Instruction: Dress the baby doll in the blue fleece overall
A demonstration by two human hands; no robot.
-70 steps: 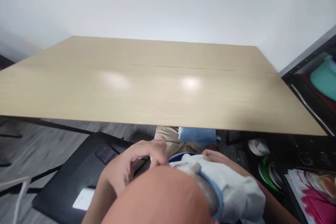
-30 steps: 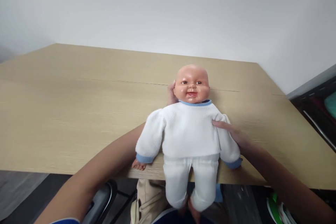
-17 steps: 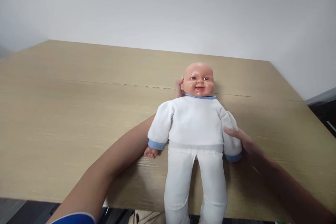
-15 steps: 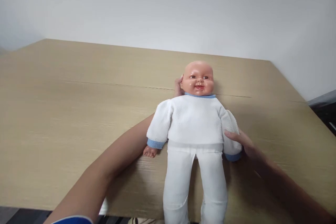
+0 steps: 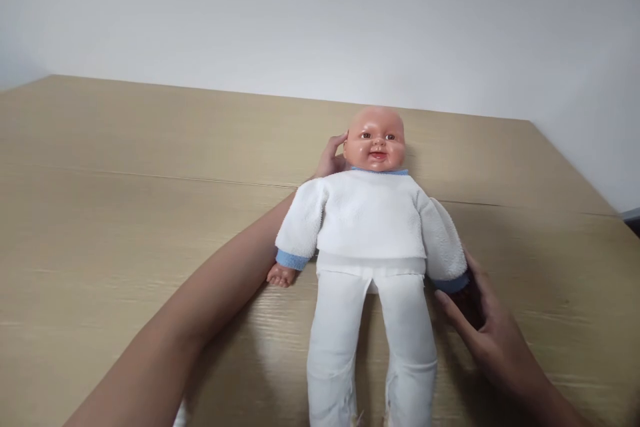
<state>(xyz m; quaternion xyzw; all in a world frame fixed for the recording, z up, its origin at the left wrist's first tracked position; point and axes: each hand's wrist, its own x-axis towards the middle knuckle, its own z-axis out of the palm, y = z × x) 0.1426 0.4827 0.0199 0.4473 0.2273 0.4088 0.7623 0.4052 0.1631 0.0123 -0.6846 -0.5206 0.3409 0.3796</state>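
A baby doll (image 5: 373, 227) in a white fleece top with blue cuffs and white trousers lies face up on the light wooden table (image 5: 125, 213), head toward the far edge. My left hand (image 5: 330, 157) reaches under the doll's neck and cups the side of its head, fingers curled against it. My right hand (image 5: 483, 330) rests on the table beside the doll's left sleeve cuff, fingers loosely stretched and touching the cuff and the hidden doll hand.
A plain white wall (image 5: 320, 13) rises behind the table's far edge. A seam (image 5: 150, 177) runs across the tabletop. A dark sliver of something shows past the right edge (image 5: 633, 217).
The doll came up from my lap and now lies flat on the table, slid farther from me. My right hand slipped from its torso down to the sleeve cuff.
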